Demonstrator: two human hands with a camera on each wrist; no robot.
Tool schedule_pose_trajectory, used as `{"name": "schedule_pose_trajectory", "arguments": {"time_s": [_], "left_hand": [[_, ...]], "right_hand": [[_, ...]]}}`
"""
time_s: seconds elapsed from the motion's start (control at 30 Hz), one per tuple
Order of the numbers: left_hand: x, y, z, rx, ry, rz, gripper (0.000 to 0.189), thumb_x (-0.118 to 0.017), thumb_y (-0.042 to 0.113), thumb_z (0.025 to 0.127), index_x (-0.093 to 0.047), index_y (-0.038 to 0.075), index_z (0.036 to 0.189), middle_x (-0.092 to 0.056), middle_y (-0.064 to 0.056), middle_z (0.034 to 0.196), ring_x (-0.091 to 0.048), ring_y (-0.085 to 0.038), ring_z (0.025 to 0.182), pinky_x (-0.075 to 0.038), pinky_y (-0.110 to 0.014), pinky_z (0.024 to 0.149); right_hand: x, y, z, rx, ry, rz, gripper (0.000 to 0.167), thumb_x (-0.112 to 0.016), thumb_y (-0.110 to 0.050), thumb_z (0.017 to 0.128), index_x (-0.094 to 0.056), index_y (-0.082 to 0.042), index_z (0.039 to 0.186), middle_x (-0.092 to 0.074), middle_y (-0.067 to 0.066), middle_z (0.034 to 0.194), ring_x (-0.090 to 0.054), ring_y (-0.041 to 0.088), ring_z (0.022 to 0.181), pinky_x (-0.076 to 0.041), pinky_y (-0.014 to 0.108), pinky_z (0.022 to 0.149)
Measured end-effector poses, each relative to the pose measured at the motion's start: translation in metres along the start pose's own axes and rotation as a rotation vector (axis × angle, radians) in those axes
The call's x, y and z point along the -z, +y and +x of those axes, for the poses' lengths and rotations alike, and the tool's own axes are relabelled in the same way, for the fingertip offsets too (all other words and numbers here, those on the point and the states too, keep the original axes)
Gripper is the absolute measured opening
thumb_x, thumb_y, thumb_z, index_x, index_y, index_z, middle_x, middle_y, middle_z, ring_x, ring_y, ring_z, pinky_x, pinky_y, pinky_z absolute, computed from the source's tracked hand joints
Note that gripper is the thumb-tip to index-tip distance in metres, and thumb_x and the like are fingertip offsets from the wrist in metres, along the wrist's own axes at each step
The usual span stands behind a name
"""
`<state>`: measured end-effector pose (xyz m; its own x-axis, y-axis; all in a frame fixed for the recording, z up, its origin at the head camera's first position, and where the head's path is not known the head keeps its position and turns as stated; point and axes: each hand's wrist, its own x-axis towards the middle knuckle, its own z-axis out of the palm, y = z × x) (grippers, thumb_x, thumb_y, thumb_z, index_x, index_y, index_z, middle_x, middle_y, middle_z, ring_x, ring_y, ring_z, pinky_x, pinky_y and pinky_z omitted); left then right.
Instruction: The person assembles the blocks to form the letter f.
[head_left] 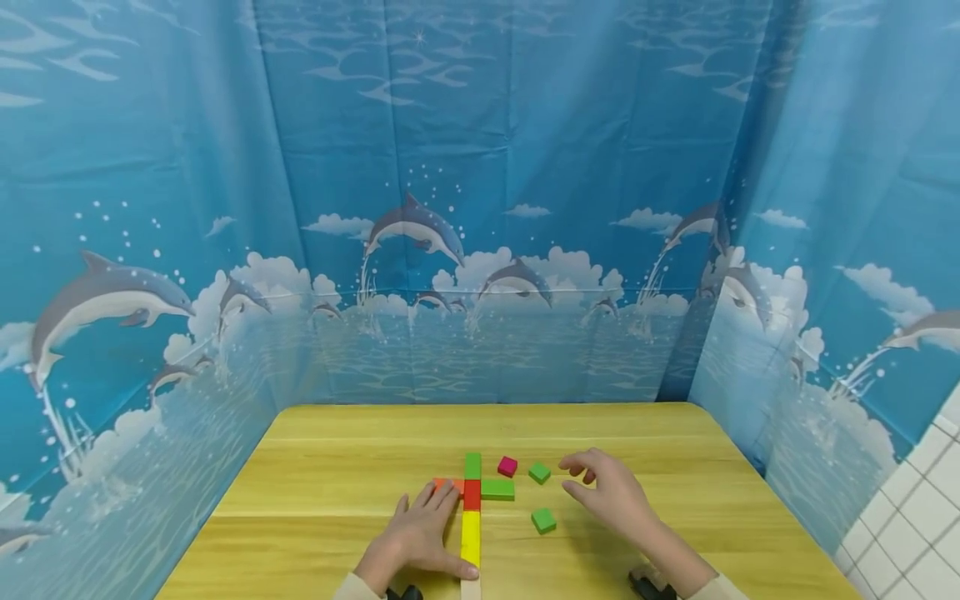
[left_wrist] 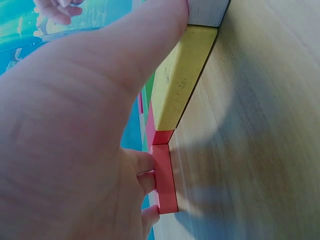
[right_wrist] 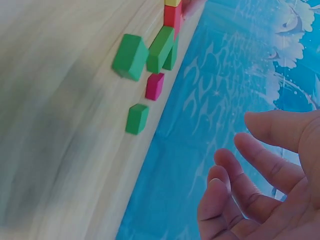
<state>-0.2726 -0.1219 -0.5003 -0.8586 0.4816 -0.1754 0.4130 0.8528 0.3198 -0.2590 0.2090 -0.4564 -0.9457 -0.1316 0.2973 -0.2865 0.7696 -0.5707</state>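
Observation:
Wooden blocks lie in a cross on the table. A red block (head_left: 472, 495) forms its centre, with a green block (head_left: 472, 466) beyond it and a longer green block (head_left: 497, 490) to its right. Toward me run a yellow block (head_left: 470, 533) and a pale block (head_left: 470, 590). My left hand (head_left: 420, 535) spreads beside the cross, its fingertips touching the orange-red block (left_wrist: 164, 180) on the left arm. The thumb rests around where the yellow and pale blocks meet. Holding nothing, my right hand (head_left: 611, 492) hovers with loosely bent fingers, right of a small green block (head_left: 539, 473).
A magenta block (head_left: 507, 467) lies loose beyond the longer green one. Another green block (head_left: 543, 521) sits nearer me, right of the cross. The yellow wood-grain table (head_left: 315, 475) meets a blue dolphin curtain (head_left: 480, 358) at its back edge.

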Motion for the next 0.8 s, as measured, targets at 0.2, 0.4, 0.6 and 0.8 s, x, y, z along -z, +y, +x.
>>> {"name": "schedule_pose_trajectory", "arguments": {"time_s": [0.2, 0.4, 0.6, 0.8], "left_hand": [[-0.001, -0.001, -0.002, 0.002, -0.001, 0.004, 0.122, -0.069, 0.082, 0.069, -0.026, 0.014, 0.161, -0.023, -0.007, 0.166, -0.02, -0.037, 0.15, -0.019, -0.072, 0.111], [0.001, -0.003, -0.003, 0.0, 0.012, 0.006, 0.123, -0.07, 0.082, 0.07, -0.026, 0.013, 0.161, -0.023, -0.008, 0.166, -0.02, -0.038, 0.15, -0.019, -0.072, 0.11], [0.0, -0.003, -0.003, 0.001, 0.006, 0.005, 0.122, -0.069, 0.082, 0.07, -0.026, 0.014, 0.161, -0.023, -0.007, 0.166, -0.02, -0.037, 0.15, -0.019, -0.071, 0.111], [0.001, 0.001, -0.001, -0.002, 0.003, 0.005, 0.122, -0.07, 0.081, 0.07, -0.026, 0.013, 0.161, -0.023, -0.006, 0.166, -0.019, -0.037, 0.151, -0.019, -0.071, 0.111]], "right_hand": [[0.009, 0.014, -0.015, -0.057, -0.017, 0.012, 0.025, -0.081, -0.014, 0.086, -0.075, -0.028, 0.105, -0.065, -0.012, 0.094, -0.058, 0.007, 0.08, -0.05, 0.03, 0.067], [0.019, 0.03, -0.028, -0.045, -0.023, 0.02, 0.024, -0.08, -0.014, 0.086, -0.074, -0.026, 0.106, -0.066, -0.01, 0.096, -0.06, 0.008, 0.08, -0.051, 0.029, 0.069], [0.032, 0.047, -0.044, -0.044, -0.073, 0.058, 0.023, -0.079, -0.018, 0.088, -0.074, -0.024, 0.109, -0.067, -0.005, 0.098, -0.06, 0.009, 0.084, -0.052, 0.028, 0.07], [0.045, 0.064, -0.058, -0.017, -0.161, 0.131, 0.024, -0.075, -0.02, 0.091, -0.072, -0.016, 0.115, -0.068, 0.003, 0.105, -0.059, 0.009, 0.085, -0.053, 0.027, 0.067]]}}
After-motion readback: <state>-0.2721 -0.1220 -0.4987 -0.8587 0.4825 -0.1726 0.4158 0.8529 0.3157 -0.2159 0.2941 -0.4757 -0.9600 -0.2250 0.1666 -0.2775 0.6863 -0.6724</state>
